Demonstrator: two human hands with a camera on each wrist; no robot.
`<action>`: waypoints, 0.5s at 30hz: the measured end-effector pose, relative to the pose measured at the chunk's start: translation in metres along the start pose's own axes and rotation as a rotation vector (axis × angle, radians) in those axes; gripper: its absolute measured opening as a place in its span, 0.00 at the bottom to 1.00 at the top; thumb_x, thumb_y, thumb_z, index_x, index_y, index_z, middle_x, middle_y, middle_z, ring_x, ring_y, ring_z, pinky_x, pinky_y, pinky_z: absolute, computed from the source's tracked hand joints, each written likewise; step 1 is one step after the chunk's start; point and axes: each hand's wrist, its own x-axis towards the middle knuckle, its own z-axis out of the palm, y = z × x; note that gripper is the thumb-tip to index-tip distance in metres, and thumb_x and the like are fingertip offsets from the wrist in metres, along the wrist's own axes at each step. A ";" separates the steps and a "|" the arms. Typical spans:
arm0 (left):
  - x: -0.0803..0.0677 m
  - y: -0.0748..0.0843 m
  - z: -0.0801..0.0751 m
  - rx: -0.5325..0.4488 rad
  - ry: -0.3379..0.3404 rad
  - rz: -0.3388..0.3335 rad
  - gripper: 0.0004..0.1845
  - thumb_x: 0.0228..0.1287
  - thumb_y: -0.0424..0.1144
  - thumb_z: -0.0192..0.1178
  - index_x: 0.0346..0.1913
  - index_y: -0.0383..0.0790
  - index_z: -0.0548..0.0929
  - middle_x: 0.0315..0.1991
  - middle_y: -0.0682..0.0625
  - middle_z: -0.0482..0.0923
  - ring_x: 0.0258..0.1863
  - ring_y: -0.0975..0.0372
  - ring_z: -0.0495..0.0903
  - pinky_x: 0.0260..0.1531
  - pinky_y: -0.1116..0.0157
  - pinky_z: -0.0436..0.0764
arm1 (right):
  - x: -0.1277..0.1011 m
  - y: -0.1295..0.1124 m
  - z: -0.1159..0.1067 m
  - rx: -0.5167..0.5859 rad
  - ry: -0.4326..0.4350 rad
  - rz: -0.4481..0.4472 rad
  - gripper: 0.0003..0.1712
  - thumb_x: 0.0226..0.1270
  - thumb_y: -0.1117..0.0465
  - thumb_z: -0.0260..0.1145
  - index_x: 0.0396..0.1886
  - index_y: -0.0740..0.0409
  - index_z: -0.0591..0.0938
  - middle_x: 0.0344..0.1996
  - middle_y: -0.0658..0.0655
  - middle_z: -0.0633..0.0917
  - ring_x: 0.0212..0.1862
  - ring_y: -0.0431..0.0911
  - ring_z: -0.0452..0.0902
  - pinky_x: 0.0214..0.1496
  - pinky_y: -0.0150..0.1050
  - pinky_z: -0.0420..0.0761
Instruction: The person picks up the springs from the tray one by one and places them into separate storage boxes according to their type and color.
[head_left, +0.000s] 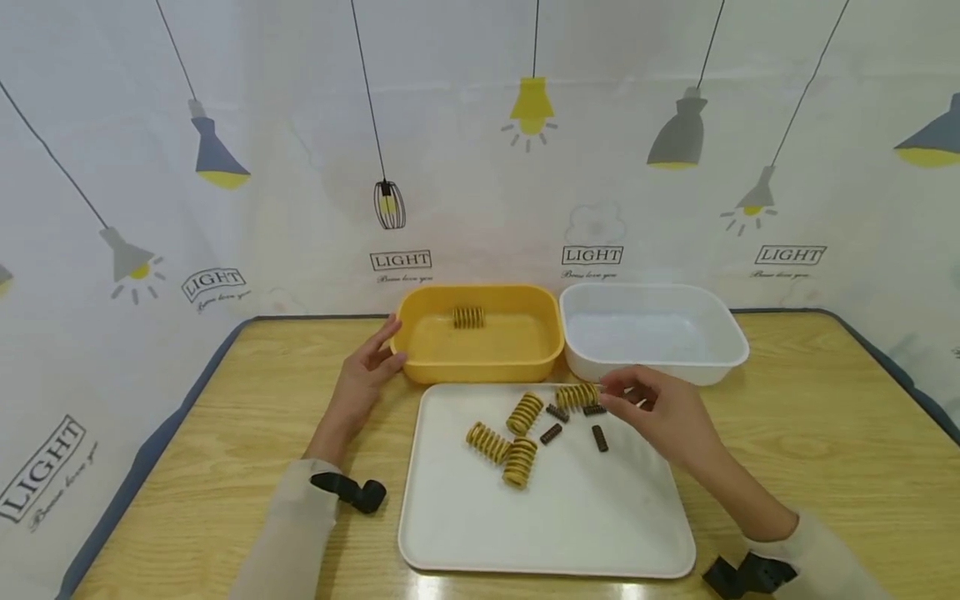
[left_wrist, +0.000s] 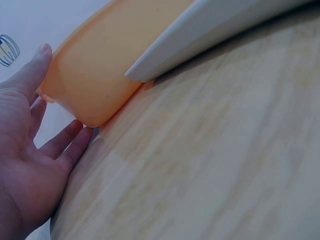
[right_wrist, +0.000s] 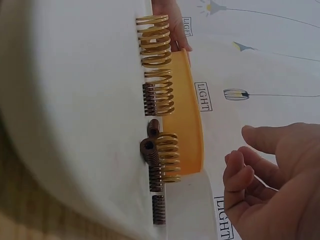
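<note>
My left hand [head_left: 367, 367] lies with straight fingers against the left wall of the yellow bin [head_left: 420, 354]; the left wrist view shows the fingers [left_wrist: 67, 142] touching the bin's corner [left_wrist: 95, 75]. One yellow spring [head_left: 468, 317] lies in that bin. My right hand [head_left: 645, 404] hovers over the far right part of the white tray [head_left: 555, 525], fingertips just beside a yellow spring [head_left: 577, 395]. In the right wrist view that hand [right_wrist: 260, 185] is loosely curled and holds nothing. Further yellow springs [head_left: 520, 461] and small dark springs [head_left: 600, 437] lie on the tray.
An empty white bin [head_left: 652, 367] stands to the right of the yellow one, behind the tray. The wooden table [head_left: 825, 433] ends at a printed curtain backdrop. Black wrist-camera mounts [head_left: 352, 492] sit on both forearms.
</note>
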 end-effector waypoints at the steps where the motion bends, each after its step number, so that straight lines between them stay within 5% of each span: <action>1: 0.001 -0.002 -0.001 0.011 0.002 0.004 0.31 0.67 0.36 0.59 0.71 0.42 0.65 0.73 0.59 0.54 0.65 0.47 0.65 0.52 0.73 0.74 | -0.001 0.002 0.001 0.002 -0.007 -0.011 0.14 0.63 0.53 0.69 0.44 0.56 0.84 0.34 0.49 0.85 0.31 0.42 0.78 0.29 0.33 0.78; 15: -0.007 0.020 0.005 0.043 -0.010 -0.039 0.30 0.68 0.33 0.58 0.71 0.39 0.63 0.74 0.54 0.51 0.66 0.47 0.63 0.53 0.74 0.72 | -0.012 0.034 0.012 -0.073 -0.106 -0.024 0.13 0.57 0.51 0.73 0.39 0.50 0.86 0.32 0.41 0.83 0.31 0.41 0.72 0.30 0.33 0.74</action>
